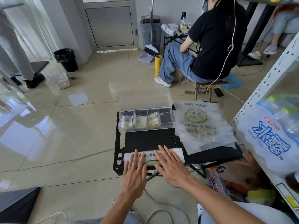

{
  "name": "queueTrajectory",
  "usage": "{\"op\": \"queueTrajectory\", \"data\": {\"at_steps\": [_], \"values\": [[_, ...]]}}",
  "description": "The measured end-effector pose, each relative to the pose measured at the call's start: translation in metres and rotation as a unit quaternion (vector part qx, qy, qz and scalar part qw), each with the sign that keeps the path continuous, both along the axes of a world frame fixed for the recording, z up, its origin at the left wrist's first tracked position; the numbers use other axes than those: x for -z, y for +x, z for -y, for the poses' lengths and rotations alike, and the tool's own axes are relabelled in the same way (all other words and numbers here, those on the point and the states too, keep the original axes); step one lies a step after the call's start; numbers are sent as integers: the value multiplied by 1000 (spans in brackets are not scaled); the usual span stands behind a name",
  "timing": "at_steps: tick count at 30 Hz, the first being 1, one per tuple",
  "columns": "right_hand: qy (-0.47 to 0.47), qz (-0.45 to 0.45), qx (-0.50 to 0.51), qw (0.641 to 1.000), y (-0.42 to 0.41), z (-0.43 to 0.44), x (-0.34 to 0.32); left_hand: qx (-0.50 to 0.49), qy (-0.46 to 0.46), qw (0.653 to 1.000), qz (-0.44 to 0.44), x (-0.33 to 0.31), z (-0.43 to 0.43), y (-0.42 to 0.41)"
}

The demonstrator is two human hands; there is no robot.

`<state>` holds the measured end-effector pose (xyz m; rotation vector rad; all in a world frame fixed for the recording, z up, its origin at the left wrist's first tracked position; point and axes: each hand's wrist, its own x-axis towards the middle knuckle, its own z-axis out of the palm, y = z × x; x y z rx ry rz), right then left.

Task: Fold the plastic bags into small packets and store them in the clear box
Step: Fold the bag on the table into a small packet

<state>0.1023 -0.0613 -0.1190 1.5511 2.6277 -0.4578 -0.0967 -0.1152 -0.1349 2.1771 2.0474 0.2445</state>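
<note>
Inside clear box (167, 120), perhaps three packets (152, 121)

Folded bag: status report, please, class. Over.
Left hand, right hand pressing folded bag. Clear box open, rightmost compartment empty. Bag stack beside, nothing blocking.

**Low black counter carrying three things**

The black counter (148, 139) stands low in the middle of the frame. At its far left edge sits the clear box (167, 121), its lid raised. A loose stack of flat smiley-face bags (203, 126) covers the right side and overhangs the edge. Along the near edge lies a bag folded into a long strip (177, 153).
</note>
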Motion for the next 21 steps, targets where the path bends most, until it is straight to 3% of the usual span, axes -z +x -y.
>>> {"op": "queueTrajectory", "data": {"at_steps": [4,6,8,11,17,21], "values": [[-51,-116,39,991,-2,-5,-13,-26,-33,999,26,2,3,-5],[-25,-182,99,978,-1,-13,-20,-21,-52,998,31,-9,3,0],[34,-139,131,981,3,-23,-25,-13,-75,996,36,-18,5,4],[18,-23,134,991,8,-35,-35,-16,-77,996,36,-17,4,6],[-29,29,134,990,1,-58,-53,28,-44,998,-24,-29,0,9],[-61,54,151,985,-2,-68,-56,30,-65,996,48,-31,-5,12]]}}
